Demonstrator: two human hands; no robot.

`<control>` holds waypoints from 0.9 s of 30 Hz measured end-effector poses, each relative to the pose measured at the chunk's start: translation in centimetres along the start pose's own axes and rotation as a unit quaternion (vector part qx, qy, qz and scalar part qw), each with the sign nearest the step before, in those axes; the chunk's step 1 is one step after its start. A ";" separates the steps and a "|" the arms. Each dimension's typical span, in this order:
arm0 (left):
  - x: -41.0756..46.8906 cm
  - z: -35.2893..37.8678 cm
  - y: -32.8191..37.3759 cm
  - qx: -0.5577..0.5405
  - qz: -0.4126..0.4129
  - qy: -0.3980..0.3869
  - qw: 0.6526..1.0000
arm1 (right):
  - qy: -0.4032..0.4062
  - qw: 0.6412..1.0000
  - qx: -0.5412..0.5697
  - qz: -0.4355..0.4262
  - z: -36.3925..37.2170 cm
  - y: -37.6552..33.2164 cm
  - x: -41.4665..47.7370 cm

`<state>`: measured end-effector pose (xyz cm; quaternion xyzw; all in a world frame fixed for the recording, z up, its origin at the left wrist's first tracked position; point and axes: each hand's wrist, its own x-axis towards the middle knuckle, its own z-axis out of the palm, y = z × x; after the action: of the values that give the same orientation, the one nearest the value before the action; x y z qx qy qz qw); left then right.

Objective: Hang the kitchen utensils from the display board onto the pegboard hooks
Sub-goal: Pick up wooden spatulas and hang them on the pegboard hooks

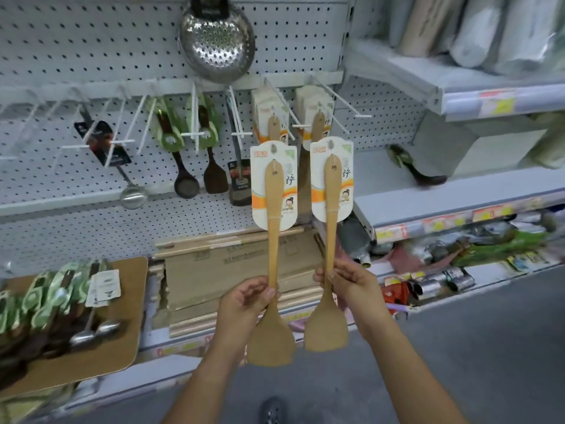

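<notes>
Board (130, 301): utensils (46, 313); L hand (244, 298), R hand (351, 283): spatulas (270, 341)

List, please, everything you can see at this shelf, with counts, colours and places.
left spatula: one, pale wood, white-orange card, upright, centre
right spatula: one, same, upright beside it
hung spatulas: count unclear, same kind, two hooks behind
pegboard: one, white, back wall
colander: one, steel, top of pegboard
dark utensils: two, brown, green cards, hooks left of centre
ladle: one, steel, black card, left hook
display board: one, brown, lower left, piled with carded utensils
cardboard box: one, brown, low centre
left hand: one, grips left spatula's handle
right hand: one, pinches right spatula's handle
</notes>
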<state>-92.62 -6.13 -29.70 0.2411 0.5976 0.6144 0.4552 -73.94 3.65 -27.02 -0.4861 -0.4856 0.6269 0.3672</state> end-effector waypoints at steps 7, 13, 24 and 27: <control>3.9 2.4 -1.3 -0.011 -0.008 -0.002 1.000 | 0.026 0.999 0.028 0.015 -2.1 -1.0 4.8; 5.7 3.5 -1.0 -0.010 0.002 0.005 1.000 | 0.042 0.997 0.054 0.034 -2.6 -0.8 7.3; 7.0 7.3 -1.5 -0.011 0.011 0.072 0.997 | -0.016 0.996 0.040 0.073 -5.4 -0.9 12.5; 6.7 8.9 -1.3 -0.017 0.026 0.104 0.994 | -0.037 0.995 0.041 0.086 -5.5 -2.3 14.5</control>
<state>-87.96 3.97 -31.04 0.1836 0.6243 0.6582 0.3786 -72.41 19.11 -28.79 -0.4870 -0.4287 0.6936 0.3131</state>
